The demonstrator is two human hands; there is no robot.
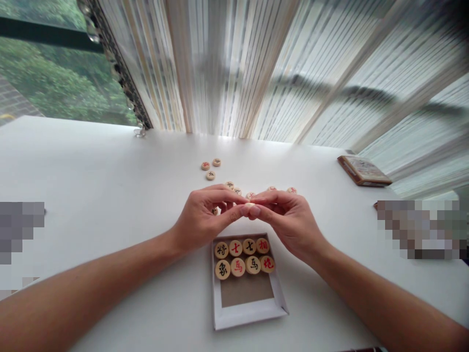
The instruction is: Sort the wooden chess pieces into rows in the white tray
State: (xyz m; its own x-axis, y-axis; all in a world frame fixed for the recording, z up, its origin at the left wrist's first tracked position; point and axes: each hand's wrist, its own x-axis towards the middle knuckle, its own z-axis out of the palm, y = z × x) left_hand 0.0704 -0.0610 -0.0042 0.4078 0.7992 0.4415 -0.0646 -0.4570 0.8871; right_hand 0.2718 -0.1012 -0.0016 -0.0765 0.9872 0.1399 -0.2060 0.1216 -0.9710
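Note:
Between the fingertips of both hands is a pale round xiangqi piece (250, 206), mostly covered by fingers and thumbs. My left hand (214, 210) pinches it from the left, my right hand (284, 210) from the right. Just below the hands lies a shallow white box (249, 313) with a grey-brown inside. Two rows of wooden xiangqi pieces (238, 267), marked in red or black, fill its far part. Beyond my fingers, several loose pieces (229, 185) lie on the table, some partly hidden by my hands.
Farther off on the white table (110, 186) sit three more pieces (210, 175) in a cluster. A flat brown-edged box (364, 170) lies at the right, near a blurred-out patch. A striped curtain (227, 68) hangs behind the table, beside a window at the left.

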